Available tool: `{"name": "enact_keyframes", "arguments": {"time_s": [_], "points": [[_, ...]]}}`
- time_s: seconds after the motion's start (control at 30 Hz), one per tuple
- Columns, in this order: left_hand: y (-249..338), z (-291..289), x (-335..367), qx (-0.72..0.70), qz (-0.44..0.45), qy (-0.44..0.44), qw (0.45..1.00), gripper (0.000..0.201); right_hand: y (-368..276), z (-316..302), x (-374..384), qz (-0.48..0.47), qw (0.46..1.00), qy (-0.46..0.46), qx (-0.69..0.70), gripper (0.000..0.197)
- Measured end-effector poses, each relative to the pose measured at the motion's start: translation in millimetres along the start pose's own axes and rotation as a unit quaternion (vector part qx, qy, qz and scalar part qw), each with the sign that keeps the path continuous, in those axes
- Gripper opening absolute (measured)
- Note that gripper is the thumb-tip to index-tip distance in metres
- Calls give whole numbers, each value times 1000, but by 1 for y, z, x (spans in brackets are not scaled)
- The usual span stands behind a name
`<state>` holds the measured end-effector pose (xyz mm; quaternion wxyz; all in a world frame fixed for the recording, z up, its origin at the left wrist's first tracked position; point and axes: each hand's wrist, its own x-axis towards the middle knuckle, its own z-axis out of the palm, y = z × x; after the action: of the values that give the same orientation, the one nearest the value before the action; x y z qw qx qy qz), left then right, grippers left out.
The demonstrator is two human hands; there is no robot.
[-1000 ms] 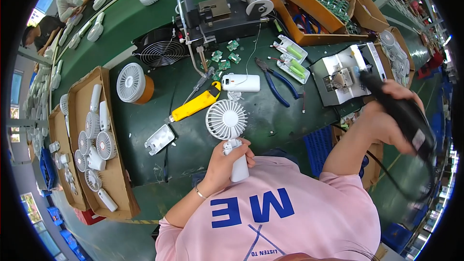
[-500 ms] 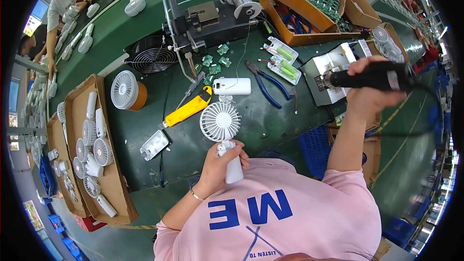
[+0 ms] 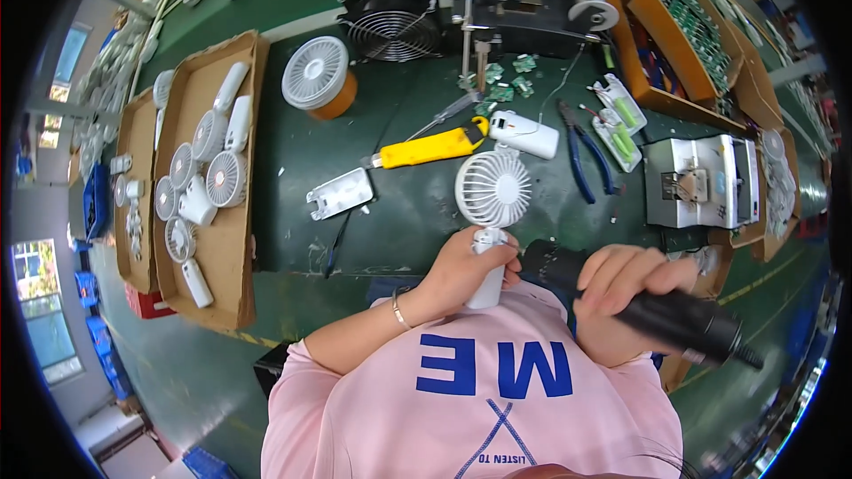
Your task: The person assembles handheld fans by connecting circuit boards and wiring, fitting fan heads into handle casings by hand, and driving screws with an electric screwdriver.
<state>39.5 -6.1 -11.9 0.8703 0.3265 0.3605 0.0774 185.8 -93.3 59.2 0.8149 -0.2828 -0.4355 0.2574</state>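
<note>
My left hand is closed around a white fan handle in front of my chest. Just beyond its top end is a round white fan head, with a white casing at its far side; whether the held handle joins the head I cannot tell. In my right hand is a thick black electric screwdriver, fingers wrapped over its body. It slants, its front end pointing left, close to the held handle. The bit's tip is not discernible.
On the green bench lie a yellow utility knife, blue-handled pliers, an open white casing and small circuit boards. A carton of fans stands left, a screw feeder right. A soldering stand rises behind.
My right hand has brought the electric screwdriver from the screw feeder down and left to beside the held handle. My view has shifted left; the left hand keeps its grip.
</note>
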Motion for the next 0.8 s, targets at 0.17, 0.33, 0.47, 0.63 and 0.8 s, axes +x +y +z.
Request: {"name": "enact_keyframes", "arguments": {"time_s": [0.17,0.33,0.47,0.63,0.8], "points": [[-10,-6,2,60,47,23,997,14,15,4,2,12,992,-126,6,23],[-7,-7,1,89,54,23,994,13,16,0,-1,23,988,-150,9,24],[-5,-6,0,88,52,14,995,17,16,2,-1,20,991,-131,17,26],[0,-5,-2,64,7,2,998,16,10,-2,5,8,986,-163,20,29],[-6,-14,-5,-90,60,-44,993,26,0,-11,7,-14,982,-185,20,30]]}}
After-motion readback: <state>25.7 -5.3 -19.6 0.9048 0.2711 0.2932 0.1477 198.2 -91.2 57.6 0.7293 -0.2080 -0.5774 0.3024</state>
